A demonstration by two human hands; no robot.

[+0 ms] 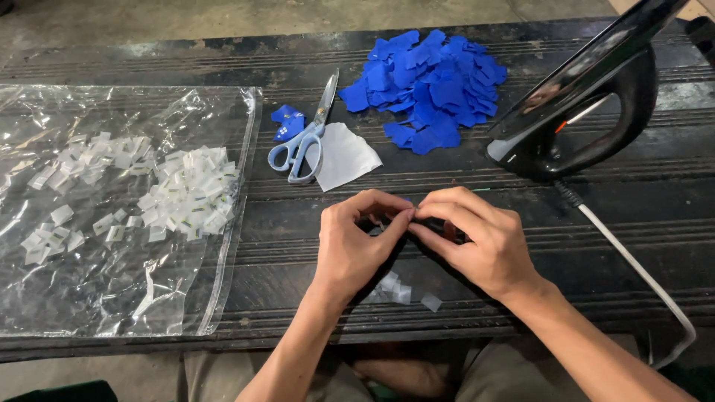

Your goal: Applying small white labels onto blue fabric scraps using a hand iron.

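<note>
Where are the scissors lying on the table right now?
In the head view, the scissors lie left of centre on the dark table, between the clear plastic bag and the blue fabric pile, their handles overlapping a white cloth piece.

- The left hand reaches up from the lower middle of the view on a bare forearm, its back turned toward the camera, wrist bent slightly inward.
- Its thumb and forefinger are pinched together at their tips; the other fingers curl loosely behind them.
- The right hand comes in from the lower right on a bare forearm, also back-up, angled toward the left hand.
- Its forefinger and thumb are pressed together in a fine pinch, the remaining fingers bent and stacked beneath.
- The two pinches meet tip to tip, the hands touching at the fingertips.
- What lies between the fingertips is too small to make out.
</note>
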